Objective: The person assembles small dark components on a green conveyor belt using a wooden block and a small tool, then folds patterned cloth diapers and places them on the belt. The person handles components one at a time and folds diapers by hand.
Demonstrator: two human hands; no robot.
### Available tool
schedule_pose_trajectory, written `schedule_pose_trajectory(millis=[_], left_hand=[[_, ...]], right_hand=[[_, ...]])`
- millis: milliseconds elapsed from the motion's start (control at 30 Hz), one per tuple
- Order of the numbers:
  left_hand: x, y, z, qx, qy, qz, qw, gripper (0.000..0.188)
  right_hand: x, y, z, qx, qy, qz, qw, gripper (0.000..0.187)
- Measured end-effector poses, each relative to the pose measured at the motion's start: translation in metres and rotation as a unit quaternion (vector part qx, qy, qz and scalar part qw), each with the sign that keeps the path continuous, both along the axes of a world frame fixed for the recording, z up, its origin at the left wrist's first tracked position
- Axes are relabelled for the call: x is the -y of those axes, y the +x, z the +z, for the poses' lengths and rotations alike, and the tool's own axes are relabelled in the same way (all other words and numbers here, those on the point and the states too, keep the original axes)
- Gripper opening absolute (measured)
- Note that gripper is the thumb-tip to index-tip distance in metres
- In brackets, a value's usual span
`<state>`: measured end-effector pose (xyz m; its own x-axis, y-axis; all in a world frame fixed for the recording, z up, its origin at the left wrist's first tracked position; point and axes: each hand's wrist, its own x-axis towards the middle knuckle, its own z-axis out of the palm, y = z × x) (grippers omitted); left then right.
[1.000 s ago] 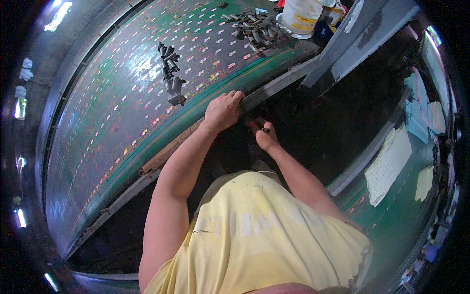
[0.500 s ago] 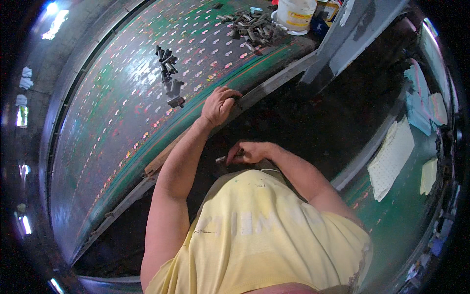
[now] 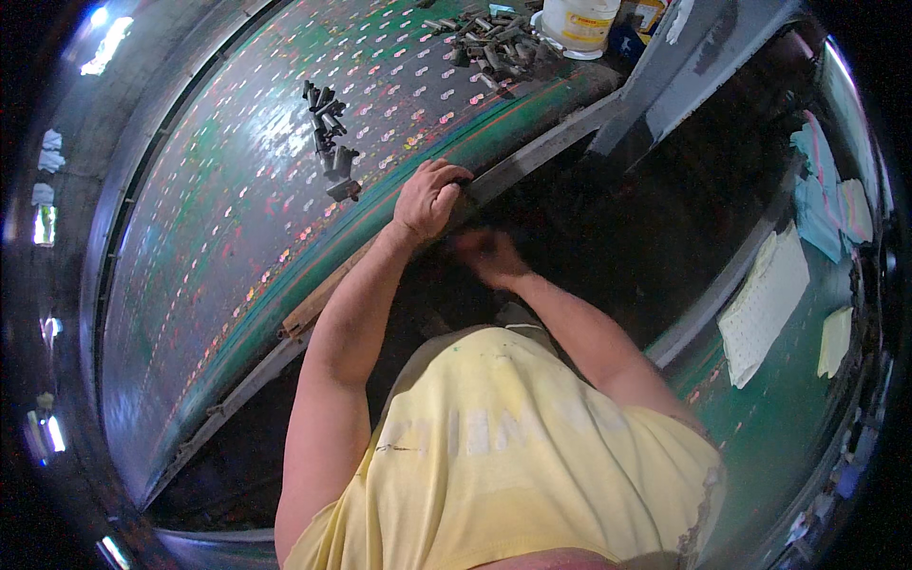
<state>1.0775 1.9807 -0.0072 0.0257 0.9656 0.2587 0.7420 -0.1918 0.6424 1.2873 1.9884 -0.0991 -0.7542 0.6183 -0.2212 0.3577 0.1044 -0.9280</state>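
Note:
My left hand (image 3: 432, 198) rests at the near rim of the long table (image 3: 228, 190), its fingers curled and closed around something small and dark that they mostly hide. Just below it, over the dark gap, my right hand (image 3: 489, 256) is smeared by motion; its fingers and anything in them cannot be made out. On the table beyond my left hand lies a short row of small dark metal clip-like pieces (image 3: 328, 123). A larger heap of similar pieces (image 3: 499, 49) sits farther off toward the upper right.
A white bucket (image 3: 578, 27) stands behind the heap, beside a grey metal post (image 3: 655, 90). A wooden strip (image 3: 328, 293) runs along the table's near side. To my right, a green surface (image 3: 760, 418) carries pale perforated sheets (image 3: 765, 309) and light blue sheets (image 3: 817, 199).
My right hand has moved up and away from my body, closer to my left hand, and is now blurred. My left hand stays at the table rim with its fingers curled.

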Motion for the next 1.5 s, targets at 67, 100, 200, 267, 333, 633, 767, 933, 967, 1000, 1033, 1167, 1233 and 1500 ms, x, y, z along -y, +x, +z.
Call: schedule_pose_trajectory(millis=[67, 100, 200, 267, 333, 633, 767, 933, 967, 1000, 1033, 1167, 1233, 1500], left_hand=[[0.001, -0.004, 0.003, -0.004, -0.018, 0.000, 1.000, 0.051], [-0.001, -0.002, 0.004, -0.007, -0.015, 0.001, 1.000, 0.052], [0.002, -0.003, 0.000, -0.018, -0.006, 0.012, 1.000, 0.049], [0.006, 0.001, 0.001, -0.026, 0.006, 0.014, 1.000, 0.042], [0.004, 0.008, 0.006, -0.054, -0.009, 0.020, 0.998, 0.039], [0.003, 0.024, 0.017, -0.165, -0.113, 0.036, 0.979, 0.054], [0.006, 0.026, 0.013, -0.176, -0.087, 0.051, 0.979, 0.048], [0.005, 0.025, 0.019, -0.142, -0.081, 0.054, 0.985, 0.040], [0.006, 0.026, 0.022, -0.136, -0.077, 0.052, 0.986, 0.037], [0.006, 0.028, 0.025, -0.133, -0.074, 0.045, 0.987, 0.034], [0.005, 0.030, 0.027, -0.127, -0.072, 0.039, 0.989, 0.030], [-0.002, 0.024, 0.014, -0.103, -0.079, 0.061, 0.990, 0.023], [0.000, 0.023, 0.010, -0.100, -0.062, 0.050, 0.992, 0.021], [-0.001, 0.026, 0.019, -0.089, -0.100, 0.044, 0.990, 0.020]], right_hand=[[-0.015, 0.001, -0.012, -0.147, 0.045, -0.108, 0.982, 0.022], [-0.021, 0.002, -0.017, -0.221, 0.067, -0.162, 0.959, 0.023], [0.011, 0.015, -0.002, -0.120, 0.205, -0.060, 0.969, 0.026], [0.023, 0.024, 0.007, -0.129, 0.185, -0.114, 0.967, 0.035], [0.022, 0.035, 0.013, -0.096, 0.196, -0.163, 0.962, 0.040], [-0.017, 0.030, 0.025, -0.035, 0.347, -0.191, 0.918, 0.031], [-0.017, 0.028, 0.040, 0.045, 0.357, -0.121, 0.925, 0.032], [-0.009, 0.014, 0.011, 0.012, 0.182, -0.246, 0.952, 0.029], [-0.010, 0.014, -0.004, 0.007, 0.181, -0.246, 0.952, 0.033], [-0.011, 0.017, -0.025, 0.005, 0.179, -0.248, 0.952, 0.036], [-0.008, 0.023, -0.040, 0.005, 0.185, -0.249, 0.951, 0.040], [-0.009, 0.020, -0.010, 0.003, 0.164, -0.245, 0.956, 0.055], [-0.003, 0.023, -0.006, -0.007, 0.155, -0.232, 0.960, 0.061], [-0.013, 0.028, -0.134, -0.127, -0.135, -0.289, 0.939, 0.048]])
